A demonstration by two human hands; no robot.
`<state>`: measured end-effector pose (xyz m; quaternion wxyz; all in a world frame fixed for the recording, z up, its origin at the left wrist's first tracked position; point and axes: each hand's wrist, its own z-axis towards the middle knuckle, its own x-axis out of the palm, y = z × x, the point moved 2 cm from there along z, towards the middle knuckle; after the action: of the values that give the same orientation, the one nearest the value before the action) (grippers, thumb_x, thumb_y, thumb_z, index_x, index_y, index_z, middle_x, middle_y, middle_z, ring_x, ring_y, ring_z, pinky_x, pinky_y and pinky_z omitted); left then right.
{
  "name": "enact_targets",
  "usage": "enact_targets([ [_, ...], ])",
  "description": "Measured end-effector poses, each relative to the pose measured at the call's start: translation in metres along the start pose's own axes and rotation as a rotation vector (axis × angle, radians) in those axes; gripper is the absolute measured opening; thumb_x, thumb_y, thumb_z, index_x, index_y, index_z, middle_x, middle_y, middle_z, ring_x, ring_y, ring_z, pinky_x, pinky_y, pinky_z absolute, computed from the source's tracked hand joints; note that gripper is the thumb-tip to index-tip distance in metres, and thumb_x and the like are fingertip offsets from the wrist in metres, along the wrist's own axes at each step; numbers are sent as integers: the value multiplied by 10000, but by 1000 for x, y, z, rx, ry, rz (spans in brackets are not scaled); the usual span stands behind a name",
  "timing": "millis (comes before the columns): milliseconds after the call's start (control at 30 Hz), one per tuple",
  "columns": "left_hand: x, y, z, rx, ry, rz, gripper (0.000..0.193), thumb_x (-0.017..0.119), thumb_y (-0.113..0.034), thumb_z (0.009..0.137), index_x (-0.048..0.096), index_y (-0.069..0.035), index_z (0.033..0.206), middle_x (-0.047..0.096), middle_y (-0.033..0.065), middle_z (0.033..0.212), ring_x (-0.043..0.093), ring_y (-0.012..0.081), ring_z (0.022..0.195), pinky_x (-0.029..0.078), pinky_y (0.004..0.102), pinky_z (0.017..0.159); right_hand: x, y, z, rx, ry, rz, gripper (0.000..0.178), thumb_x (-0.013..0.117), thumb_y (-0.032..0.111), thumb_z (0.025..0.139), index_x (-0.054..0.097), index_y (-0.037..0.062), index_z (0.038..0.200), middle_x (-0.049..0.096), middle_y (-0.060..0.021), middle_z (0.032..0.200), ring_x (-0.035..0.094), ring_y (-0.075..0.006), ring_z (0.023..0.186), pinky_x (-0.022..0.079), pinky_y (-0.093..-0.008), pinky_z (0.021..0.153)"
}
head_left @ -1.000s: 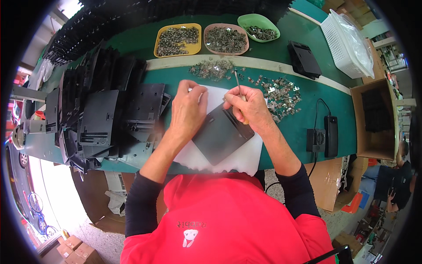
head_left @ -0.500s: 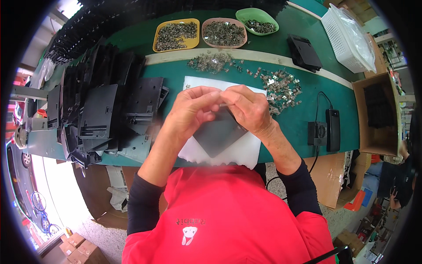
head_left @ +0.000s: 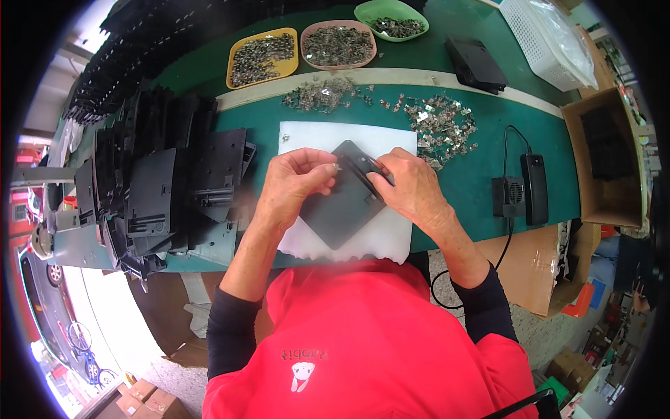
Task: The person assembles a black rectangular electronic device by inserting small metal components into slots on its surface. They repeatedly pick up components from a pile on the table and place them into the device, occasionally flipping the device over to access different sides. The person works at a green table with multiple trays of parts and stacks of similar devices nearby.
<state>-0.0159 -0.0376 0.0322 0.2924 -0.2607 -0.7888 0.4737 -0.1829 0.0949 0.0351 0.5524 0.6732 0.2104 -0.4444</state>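
A dark plastic panel (head_left: 338, 216) lies turned cornerwise on a white foam pad (head_left: 391, 237) in front of me. My left hand (head_left: 296, 185) is over the panel's left side, thumb and forefinger pinched on a small shiny metal clip (head_left: 338, 167). At the panel's slotted upper right edge, my right hand (head_left: 415, 188) has its fingers closed together; what lies between them, if anything, is hidden. One more tiny metal piece (head_left: 285, 138) rests on the pad's upper left corner.
Stacked black panels (head_left: 150, 192) crowd the left. Loose metal clips (head_left: 443, 126) and a second heap (head_left: 321, 94) lie beyond the pad. Farther back are yellow (head_left: 232, 73), pink (head_left: 305, 56) and green (head_left: 363, 14) trays of small parts. A corded black device (head_left: 534, 188) is right.
My hands, which met above the panel, have come apart. The right has lowered to the panel's upper right edge; the left stays pinched at the left, uncovering the panel's top corner.
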Motion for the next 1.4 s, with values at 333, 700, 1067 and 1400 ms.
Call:
enact_targets([
  [333, 8, -9, -4, 288, -196, 793, 150, 638, -107, 929, 633, 42, 938, 657, 53, 777, 585, 110, 659, 478, 271, 621, 6, -4, 8, 39, 53, 280, 245, 722, 192, 784, 684, -36, 867, 678, -175, 777, 663, -304, 682, 520, -373, 654],
  [700, 16, -2, -3, 452, -273, 996, 120, 600, -86, 917, 573, 30, 933, 621, 206, 908, 611, 387, 826, 477, 447, 721, 7, 0, 7, -44, 4, 286, 228, 684, 199, 801, 655, -23, 842, 655, -182, 801, 648, -341, 730, 508, -416, 673],
  [1067, 35, 16, -3, 611, -485, 1201, 112, 624, -90, 907, 555, -5, 928, 585, 153, 882, 601, 352, 789, 475, 444, 678, 8, 3, 3, -32, -18, 297, 229, 727, 179, 788, 663, -34, 843, 652, -179, 792, 645, -345, 702, 497, -407, 628],
  [1400, 30, 20, 3, 674, -500, 1159, 95, 672, -70, 838, 603, -8, 858, 567, 129, 854, 587, 332, 764, 477, 431, 703, 16, -4, 1, -32, 34, 352, 229, 701, 214, 804, 645, -7, 811, 633, -181, 779, 627, -376, 746, 497, -447, 682],
])
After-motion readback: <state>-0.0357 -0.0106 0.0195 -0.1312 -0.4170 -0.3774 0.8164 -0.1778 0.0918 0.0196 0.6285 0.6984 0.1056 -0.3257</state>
